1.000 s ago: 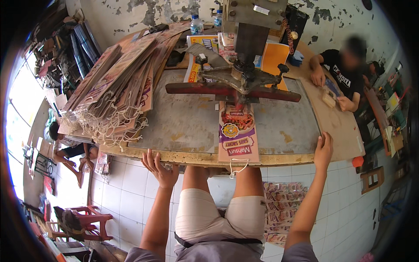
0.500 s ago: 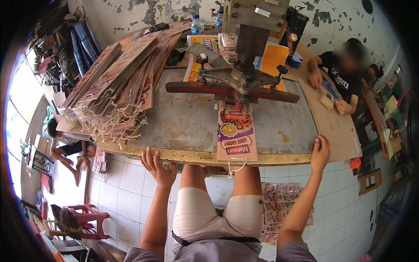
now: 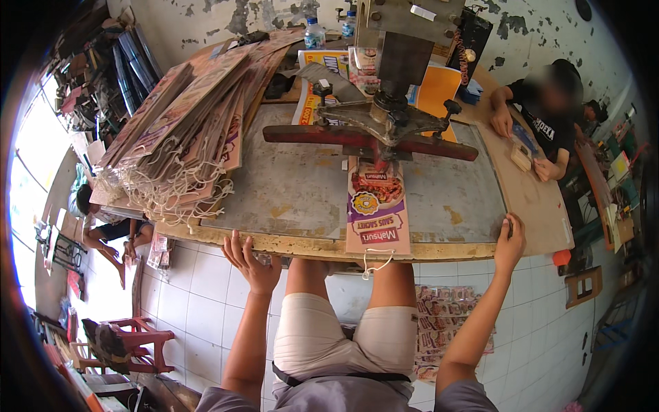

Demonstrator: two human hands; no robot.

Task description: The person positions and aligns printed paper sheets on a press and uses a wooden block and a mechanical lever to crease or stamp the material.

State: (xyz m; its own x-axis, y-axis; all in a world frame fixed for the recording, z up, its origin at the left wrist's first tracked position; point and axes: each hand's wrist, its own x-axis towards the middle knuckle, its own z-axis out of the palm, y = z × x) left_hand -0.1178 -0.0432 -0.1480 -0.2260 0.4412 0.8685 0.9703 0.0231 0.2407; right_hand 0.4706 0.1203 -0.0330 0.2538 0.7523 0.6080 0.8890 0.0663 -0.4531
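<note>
My left hand (image 3: 252, 266) rests at the front edge of the worktable (image 3: 309, 248), fingers spread and holding nothing. At the table's right front, my right hand (image 3: 509, 244) is curled round the edge. Between them a long pink and purple printed hanging card (image 3: 376, 213) lies on the grey metal plate (image 3: 295, 185), its white string loop (image 3: 377, 264) hanging over the front edge. The card's far end is under the press head (image 3: 381, 130), a metal frame with a dark red crossbar. Neither hand touches the card.
A tall heap of similar strung cards (image 3: 185, 130) covers the table's left side. Plastic bottles (image 3: 314, 34) and coloured printed sheets (image 3: 439, 93) stand or lie behind the press. A co-worker (image 3: 546, 123) handles a small block at right; another sits at left. Printed sheets (image 3: 449, 323) lie on the floor.
</note>
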